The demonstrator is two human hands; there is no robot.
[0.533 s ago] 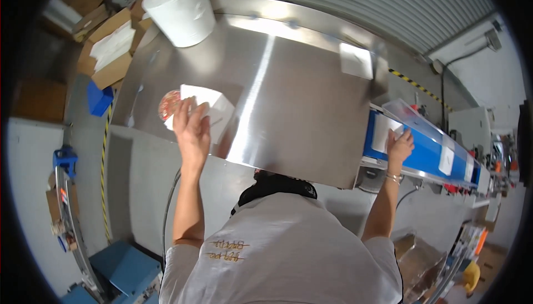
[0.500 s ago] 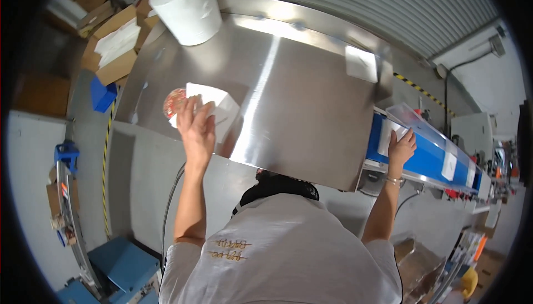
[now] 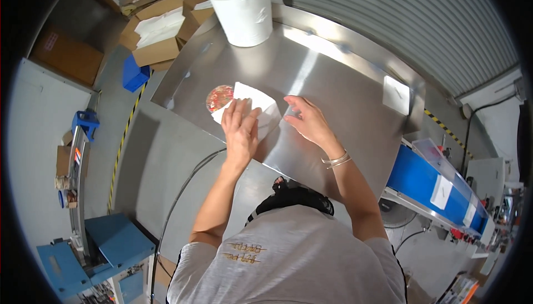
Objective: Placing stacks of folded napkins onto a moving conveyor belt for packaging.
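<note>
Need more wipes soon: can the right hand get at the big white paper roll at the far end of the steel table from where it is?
Probably yes. The right hand lies flat by the white sheet, holding nothing, and bare steel table runs up to the paper roll.

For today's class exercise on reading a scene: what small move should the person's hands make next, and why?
Probably the right hand should close on the white sheet. It lies beside the sheet's right edge, while the left hand presses flat on the sheet, which partly covers the round red disc on the steel table.
</note>
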